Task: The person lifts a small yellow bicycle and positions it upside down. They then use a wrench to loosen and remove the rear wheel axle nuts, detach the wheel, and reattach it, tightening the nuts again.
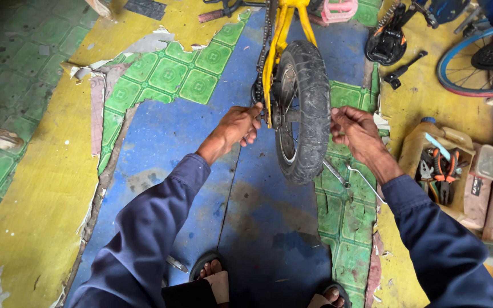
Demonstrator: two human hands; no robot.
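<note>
- Sandalled feet [215, 272] and dark-blue sleeves [144, 239] fill the bottom edge of the frame, closest to the lens; both arms reach upward toward the centre.
- Floor covering [258, 228]: worn sheet of blue, yellow and green panels, torn along the left and right margins, spanning the whole frame.
- Small bicycle wheel [302, 108], centre of the frame: black knobby tyre standing upright, seated between the rear ends of a yellow frame [281, 34]; a chain [265, 51] runs up along its left side toward the top edge.
- Second bicycle wheel [475, 68], blue-rimmed, upper right corner, well apart from the hands.
- Cut-open tan jug [435, 154], right of centre, holding red-handled pliers [445, 171] and other tools.
- Left hand [238, 128]: fingers curled, tips pinched at the axle end on the wheel's chain side; whether they grip a nut or a tool cannot be told.
- Right hand [355, 131]: fingers bent and closed around something small at the opposite axle end; the item itself is hidden.
- Spanners [338, 174]: two slim metal tools lying on the floor just beside the tyre, below the right hand, untouched.
- Stage, as judged: wheel already sits in the frame with the chain in place; both axle ends are under hand work, and the spanners lying idle suggest final tightening remains.
</note>
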